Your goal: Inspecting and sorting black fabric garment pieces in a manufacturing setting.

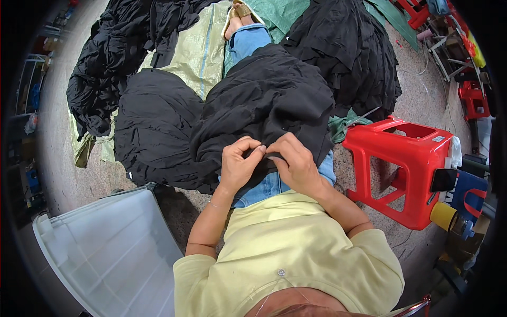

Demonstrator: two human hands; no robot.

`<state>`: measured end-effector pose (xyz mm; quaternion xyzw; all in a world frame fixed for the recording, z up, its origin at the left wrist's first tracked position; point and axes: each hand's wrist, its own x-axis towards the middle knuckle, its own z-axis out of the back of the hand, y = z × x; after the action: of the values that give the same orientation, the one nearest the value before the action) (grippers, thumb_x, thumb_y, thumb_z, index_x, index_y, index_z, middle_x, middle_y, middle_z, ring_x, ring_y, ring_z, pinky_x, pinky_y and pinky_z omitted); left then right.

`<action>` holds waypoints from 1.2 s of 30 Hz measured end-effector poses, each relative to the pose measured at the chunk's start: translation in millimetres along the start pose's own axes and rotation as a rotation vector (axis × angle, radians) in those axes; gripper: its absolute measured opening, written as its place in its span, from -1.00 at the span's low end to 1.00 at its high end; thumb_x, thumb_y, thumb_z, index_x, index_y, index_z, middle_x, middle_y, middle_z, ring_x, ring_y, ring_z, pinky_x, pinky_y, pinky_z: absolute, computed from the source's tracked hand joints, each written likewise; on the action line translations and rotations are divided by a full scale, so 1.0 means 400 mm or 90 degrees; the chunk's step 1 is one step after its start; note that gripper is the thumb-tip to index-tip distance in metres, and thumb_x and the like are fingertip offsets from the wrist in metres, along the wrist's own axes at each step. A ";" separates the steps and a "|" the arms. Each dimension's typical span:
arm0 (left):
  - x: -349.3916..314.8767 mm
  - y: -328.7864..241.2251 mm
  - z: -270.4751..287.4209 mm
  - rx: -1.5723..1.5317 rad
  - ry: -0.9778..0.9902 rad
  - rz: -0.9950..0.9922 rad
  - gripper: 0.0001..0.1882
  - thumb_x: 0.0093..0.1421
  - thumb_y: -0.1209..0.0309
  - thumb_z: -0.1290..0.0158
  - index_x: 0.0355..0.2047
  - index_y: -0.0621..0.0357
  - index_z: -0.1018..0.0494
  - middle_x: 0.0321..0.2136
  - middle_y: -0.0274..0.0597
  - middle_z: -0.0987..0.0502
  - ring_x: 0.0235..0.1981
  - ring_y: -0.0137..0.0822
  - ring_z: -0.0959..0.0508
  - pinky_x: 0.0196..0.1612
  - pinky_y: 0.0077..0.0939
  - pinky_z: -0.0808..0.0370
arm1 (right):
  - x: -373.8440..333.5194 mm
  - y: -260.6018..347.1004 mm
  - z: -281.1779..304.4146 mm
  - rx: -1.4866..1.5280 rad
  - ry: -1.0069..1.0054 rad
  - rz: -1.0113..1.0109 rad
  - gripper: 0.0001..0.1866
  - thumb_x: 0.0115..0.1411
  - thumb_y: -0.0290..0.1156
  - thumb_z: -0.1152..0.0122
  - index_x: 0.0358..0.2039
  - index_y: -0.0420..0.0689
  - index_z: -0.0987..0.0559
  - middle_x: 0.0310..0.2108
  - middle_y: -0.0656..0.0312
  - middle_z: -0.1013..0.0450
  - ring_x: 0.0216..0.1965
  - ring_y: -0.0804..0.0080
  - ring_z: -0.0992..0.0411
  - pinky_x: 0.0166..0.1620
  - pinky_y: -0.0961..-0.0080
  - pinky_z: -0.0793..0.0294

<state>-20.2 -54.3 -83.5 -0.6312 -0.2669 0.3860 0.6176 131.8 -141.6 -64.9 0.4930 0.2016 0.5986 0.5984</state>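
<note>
Black cloth (264, 100) lies bunched over my lap and legs. Both hands meet at its near edge. My left hand (241, 162) has thumb and forefinger pinched on the cloth. Close beside it, almost touching, my right hand (296, 162) pinches the same edge with its fingers curled inward. Whatever small detail sits between the fingertips is too small to make out. Another heap of black cloth (156, 127) lies against the lap piece on the left.
A red plastic stool (369, 169) stands tipped at my right, with a dark phone (444, 180) by it. On my left is a white plastic bin (111, 248). Piles of black fabric (348, 53) and a pale woven sack (198, 53) cover the floor ahead.
</note>
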 end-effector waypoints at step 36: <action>-0.044 0.018 -0.007 0.030 0.009 -0.073 -0.96 0.17 0.59 -0.14 -0.38 0.34 -0.52 -0.54 -0.39 -0.48 -0.51 -0.60 -0.37 -0.44 -0.65 -0.32 | -0.016 -0.068 -0.013 0.335 0.095 -0.428 -0.87 0.27 -0.47 -0.26 -0.34 -0.28 -0.62 -0.41 0.40 -0.49 -0.35 0.76 -0.35 -0.31 0.71 -0.35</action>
<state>-28.8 -70.9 -87.8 -0.6027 -0.2890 0.3519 0.6553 140.2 -140.1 -91.9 0.4906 0.5394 0.3326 0.5981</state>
